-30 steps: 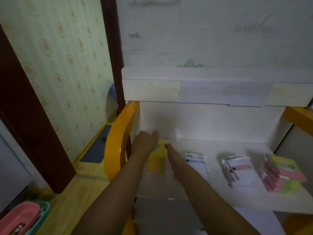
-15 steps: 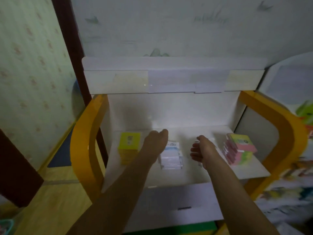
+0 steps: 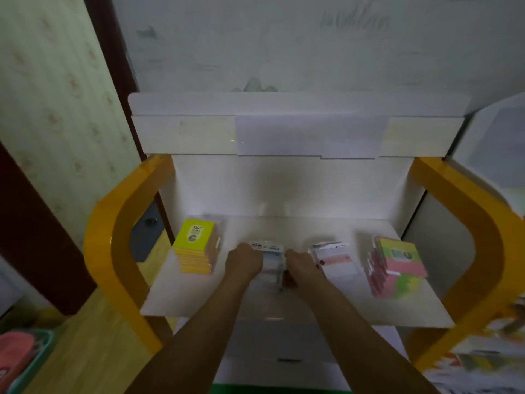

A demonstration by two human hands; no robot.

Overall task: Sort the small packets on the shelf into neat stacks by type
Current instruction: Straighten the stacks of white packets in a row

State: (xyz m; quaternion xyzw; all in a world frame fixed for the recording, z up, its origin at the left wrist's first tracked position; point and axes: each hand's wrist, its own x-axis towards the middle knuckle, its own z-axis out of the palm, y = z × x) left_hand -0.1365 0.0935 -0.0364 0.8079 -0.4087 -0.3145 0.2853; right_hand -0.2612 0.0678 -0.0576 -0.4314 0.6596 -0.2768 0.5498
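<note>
Several stacks of small packets sit on a white shelf (image 3: pixel 284 311). A yellow stack (image 3: pixel 196 250) stands at the left. In the middle is a stack of clear packets with white and blue cards (image 3: pixel 271 258). My left hand (image 3: pixel 245 263) presses its left side and my right hand (image 3: pixel 301 265) its right side, fingers curled around it. To the right lies a white and pink packet stack (image 3: pixel 336 260), and at the far right a pink and green stack (image 3: pixel 397 265).
Orange curved side frames (image 3: pixel 113 251) flank the shelf, with a white upper shelf (image 3: pixel 284 132) above. A drawer front (image 3: pixel 284 356) sits below. A teal basket with something pink (image 3: pixel 17 356) is on the wooden floor at the lower left.
Both hands left the yellow stack at the left and moved to the middle stack, closing on its two sides. The view shifted, bringing the whole shelf into frame.
</note>
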